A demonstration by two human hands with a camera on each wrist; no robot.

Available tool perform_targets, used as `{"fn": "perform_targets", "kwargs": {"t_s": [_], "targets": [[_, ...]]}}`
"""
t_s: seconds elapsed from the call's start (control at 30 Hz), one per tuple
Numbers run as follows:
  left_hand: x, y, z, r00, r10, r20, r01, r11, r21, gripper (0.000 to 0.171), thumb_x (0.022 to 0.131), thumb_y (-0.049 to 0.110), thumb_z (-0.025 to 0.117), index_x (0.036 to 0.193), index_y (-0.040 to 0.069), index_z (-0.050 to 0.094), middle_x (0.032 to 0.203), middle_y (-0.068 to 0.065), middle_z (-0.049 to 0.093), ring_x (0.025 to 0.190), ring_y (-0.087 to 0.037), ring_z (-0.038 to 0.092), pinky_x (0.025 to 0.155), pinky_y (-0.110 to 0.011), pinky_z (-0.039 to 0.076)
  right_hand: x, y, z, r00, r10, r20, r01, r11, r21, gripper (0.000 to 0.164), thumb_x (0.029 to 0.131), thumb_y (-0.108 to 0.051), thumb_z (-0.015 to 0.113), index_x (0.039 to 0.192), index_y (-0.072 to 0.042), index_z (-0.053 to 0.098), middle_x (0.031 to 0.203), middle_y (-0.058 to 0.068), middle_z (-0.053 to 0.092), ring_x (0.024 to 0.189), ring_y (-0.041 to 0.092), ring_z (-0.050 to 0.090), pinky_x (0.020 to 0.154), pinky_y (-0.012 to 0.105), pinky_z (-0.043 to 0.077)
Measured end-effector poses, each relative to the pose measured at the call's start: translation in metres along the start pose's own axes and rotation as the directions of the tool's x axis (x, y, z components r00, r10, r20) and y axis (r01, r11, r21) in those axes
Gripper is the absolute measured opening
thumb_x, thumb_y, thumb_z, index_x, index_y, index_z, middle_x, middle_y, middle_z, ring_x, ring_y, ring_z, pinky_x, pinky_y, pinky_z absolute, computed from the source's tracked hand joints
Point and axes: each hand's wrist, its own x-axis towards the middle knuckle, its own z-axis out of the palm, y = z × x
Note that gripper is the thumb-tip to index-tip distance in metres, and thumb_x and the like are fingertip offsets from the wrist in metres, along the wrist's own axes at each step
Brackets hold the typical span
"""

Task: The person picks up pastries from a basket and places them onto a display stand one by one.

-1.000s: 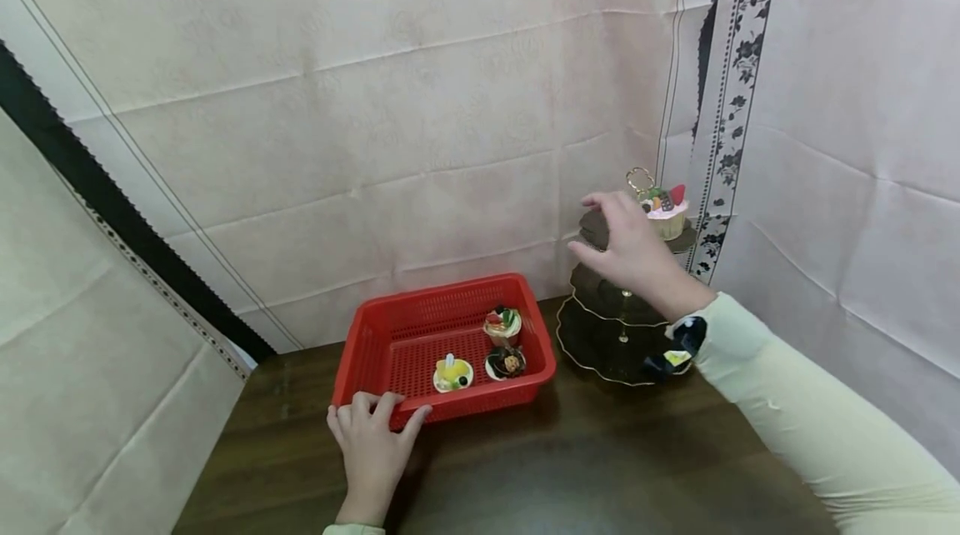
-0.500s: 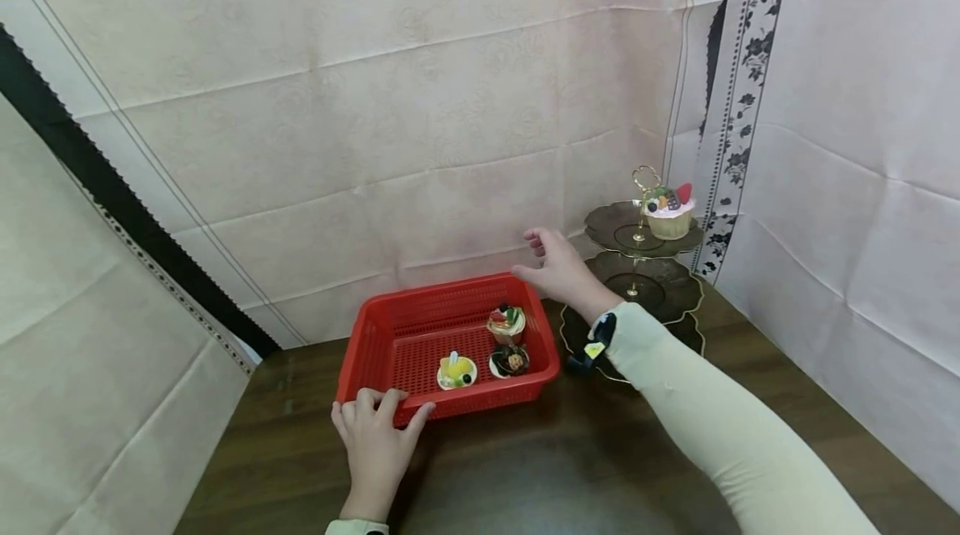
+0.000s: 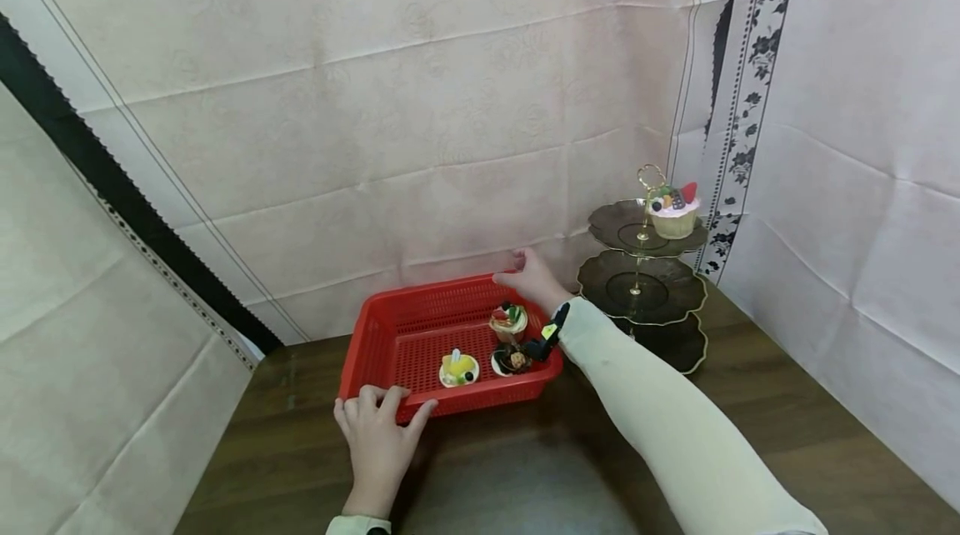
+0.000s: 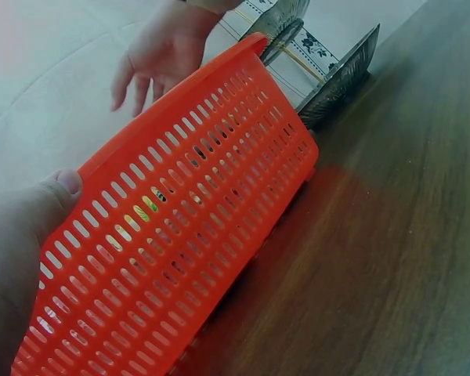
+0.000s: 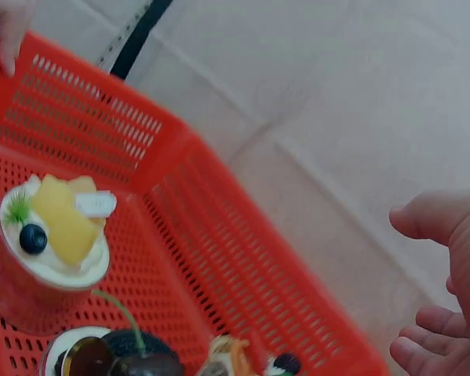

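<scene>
At the front left corner of the red plastic basket [image 3: 397,302], my left hand [image 3: 377,445] grips the rim. The left wrist view shows its thumb [image 4: 66,182] on the basket's edge. My right hand [image 3: 534,281] is over the back right corner; in the right wrist view its fingers [image 5: 435,333] are loosely bent, hold nothing and stand apart from the rim. Inside the basket are a yellow-fruit cupcake [image 3: 458,368], a dark chocolate cupcake [image 3: 513,359] partly behind the wrist strap, and a cream cupcake with red and green topping [image 3: 507,320].
Right of the basket stands a dark three-tier cake stand [image 3: 637,281] with gold edges. A pink-cream cupcake [image 3: 673,214] sits on its top tier. The right forearm crosses in front of the lower tier. Pale cloth [image 3: 450,118] hangs behind the brown wooden table [image 3: 300,452].
My right hand has moved left and down from beside the stand's top tier to the basket's back right corner. The left hand stays on the rim.
</scene>
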Motion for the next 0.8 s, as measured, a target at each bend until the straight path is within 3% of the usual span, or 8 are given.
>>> {"fn": "perform_targets", "kwargs": {"t_s": [0.2,0.47,0.67,0.8], "targets": [[-0.001,0.000,0.000,1.000,0.000,-0.003,0.000,1.000,0.005,0.042,0.075,0.050,0.087,0.089,0.014,0.071,0.088,-0.008,0.048,0.087,-0.035,0.044,0.107,-0.074,0.013,0.002,0.016,0.014,0.998,0.043,0.054,-0.042,0.999,-0.022,0.080,0.090,-0.023,0.076,0.152,0.004,0.033,0.146,0.028,0.046,0.129,0.038,0.051,0.107,0.051,0.042],[0.001,0.000,0.000,1.000,0.009,-0.016,-0.009,1.000,0.008,0.042,0.075,0.050,0.087,0.089,0.013,0.072,0.088,-0.008,0.048,0.086,-0.032,0.045,0.106,-0.073,0.014,0.002,0.014,0.028,0.994,0.072,0.079,-0.063,0.992,-0.112,0.080,0.086,-0.021,0.080,0.149,0.004,0.038,0.142,0.025,0.052,0.125,0.037,0.055,0.106,0.050,0.044],[0.001,0.000,0.000,0.999,0.024,-0.032,-0.023,1.000,0.021,0.042,0.075,0.051,0.087,0.088,0.013,0.072,0.088,-0.008,0.049,0.084,-0.034,0.043,0.105,-0.071,0.016,0.011,0.021,0.042,0.980,0.170,0.103,-0.139,0.955,-0.260,0.086,0.082,-0.025,0.084,0.150,0.000,0.037,0.141,0.019,0.052,0.126,0.032,0.054,0.106,0.048,0.044],[0.000,0.000,0.002,0.999,0.025,-0.024,-0.024,0.999,0.020,0.042,0.075,0.051,0.087,0.088,0.013,0.072,0.088,-0.008,0.049,0.083,-0.033,0.043,0.104,-0.070,0.017,0.012,0.031,0.047,0.970,0.220,0.107,-0.180,0.939,-0.292,0.086,0.081,-0.027,0.085,0.147,0.000,0.039,0.139,0.018,0.053,0.124,0.031,0.054,0.105,0.049,0.045]]}}
